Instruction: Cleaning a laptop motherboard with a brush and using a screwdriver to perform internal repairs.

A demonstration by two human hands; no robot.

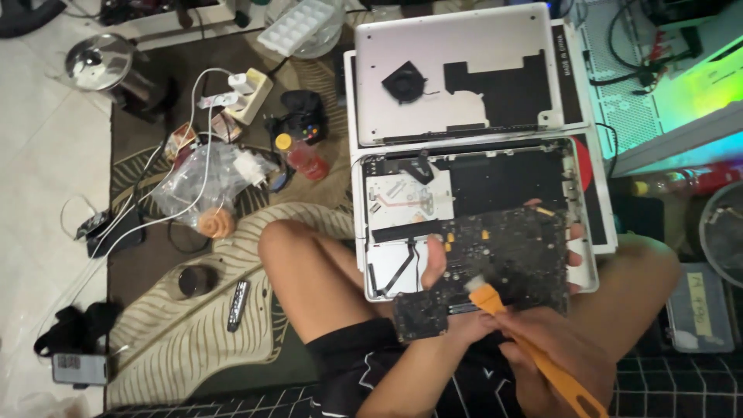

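Far to the left of the grip, pale floor tiles [39,155] met a leaf-patterned rug [193,340], on which lay a steel pot lid [98,59], a clear plastic bag [203,186] tangled with white cables, a small dark tin [197,280] and a black game controller [302,116]. Just above the hands, the opened laptop shell [480,178] lay across the person's knees, its detached silver bottom cover [457,70] propped beyond it. The left hand [435,267] pinched the dark circuit board [495,263] at its left edge, thumb on top, holding it over the shell. The right hand [561,340] was wrapped tight around an orange-handled brush [534,348], whose pale bristles seemed to touch the board's lower middle, though blur made contact uncertain. Right of the grip stood a white computer case [665,85] glowing green.
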